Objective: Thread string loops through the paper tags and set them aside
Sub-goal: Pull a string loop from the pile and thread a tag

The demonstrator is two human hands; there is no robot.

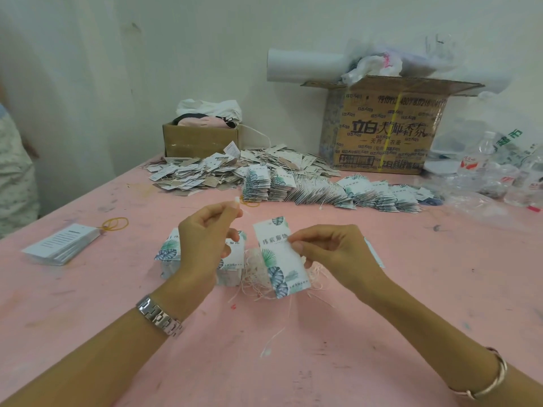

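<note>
Your left hand (205, 239), the one with the wristwatch, is raised above a pink table (293, 362). Its fingers are curled, and thumb and forefinger pinch the tip of a thin white string loop (237, 199). Your right hand (332, 251) pinches one paper tag (277, 259) by its right edge between thumb and fingertips, and the other fingers are loosely bent. The tag stands nearly upright between your hands, printed with green leaves.

Behind the tag lies a tangle of pale strings (255, 270). A low stack of matching tags (233, 261) sits under your left hand. Further back, a fanned row of tags (338, 192) lies across the table.

The tag looks like light, stiff card that would crease if squeezed, so hold it by the edge and leave the top end free. The hole is too small to make out. The string looks limp, fine and probably slippery, so grip it close to the tip to steer it
</note>
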